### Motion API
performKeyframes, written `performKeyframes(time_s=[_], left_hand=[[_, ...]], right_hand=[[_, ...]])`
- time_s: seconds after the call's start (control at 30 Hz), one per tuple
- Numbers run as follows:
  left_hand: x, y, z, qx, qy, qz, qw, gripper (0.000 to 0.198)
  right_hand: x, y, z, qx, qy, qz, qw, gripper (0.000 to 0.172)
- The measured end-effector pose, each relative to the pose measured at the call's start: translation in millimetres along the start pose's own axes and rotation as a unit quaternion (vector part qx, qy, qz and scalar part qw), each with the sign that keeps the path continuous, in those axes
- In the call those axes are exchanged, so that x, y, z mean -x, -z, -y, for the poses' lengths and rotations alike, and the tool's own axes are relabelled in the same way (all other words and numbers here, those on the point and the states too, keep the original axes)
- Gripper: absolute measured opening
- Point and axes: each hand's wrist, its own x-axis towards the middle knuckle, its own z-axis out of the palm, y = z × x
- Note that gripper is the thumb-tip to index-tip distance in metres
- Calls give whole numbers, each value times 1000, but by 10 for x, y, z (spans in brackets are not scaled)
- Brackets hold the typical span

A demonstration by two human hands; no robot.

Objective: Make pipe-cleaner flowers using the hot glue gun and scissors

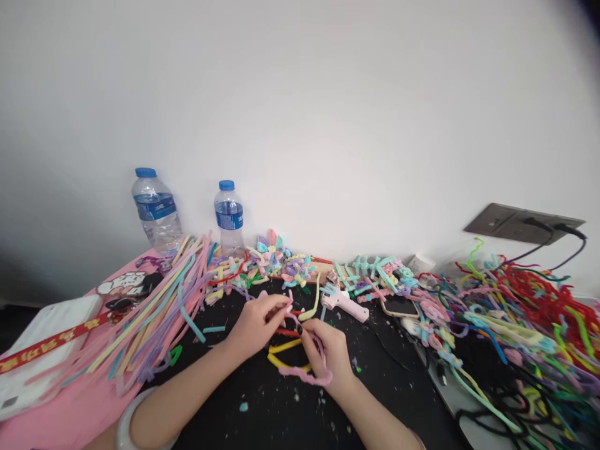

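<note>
My left hand (257, 326) reaches in from the lower left, its thumb and fingers pinched on one end of a pink pipe cleaner (304, 375). Close beside it, my right hand (330, 357) has thumb and fingers closed on the same pipe cleaner, which loops round past the palm and hangs below. Its twisted detail between the fingertips is too small to make out. Under the hands lies a yellow looped thing (276, 361), partly hidden, with a red piece by it. A pale pink glue gun (344, 304) rests just beyond my right hand, beside a bent yellow pipe cleaner (311, 310).
Two water bottles (229, 215) stand against the wall. Long pastel pipe cleaners (154, 306) lie at left on a pink surface. Finished-looking pipe-cleaner flowers (272, 250) line the back. A phone (400, 306) and a tangled coloured heap (539, 331) lie right, below a wall socket (520, 223).
</note>
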Motion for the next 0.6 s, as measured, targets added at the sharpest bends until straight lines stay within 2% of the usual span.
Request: performKeyframes(time_s=[0.13,0.17,0.23,0.37,0.6], left_hand=[[17,-35,4,3,6,12,1000,13],[21,-42,10,1,8,17,1000,13],[27,-48,17,-9,16,22,1000,13],[35,-37,6,-15,19,37,999,14],[49,-28,-20,-25,5,21,999,14]], right_hand=[[25,22,-57,-17,-34,2,999,21],[30,25,-70,-19,-27,-7,999,19],[37,26,-87,-18,-9,18,1000,14],[57,3,-82,-13,-2,1,1000,16],[104,-35,3,-12,-1,0,1000,17]])
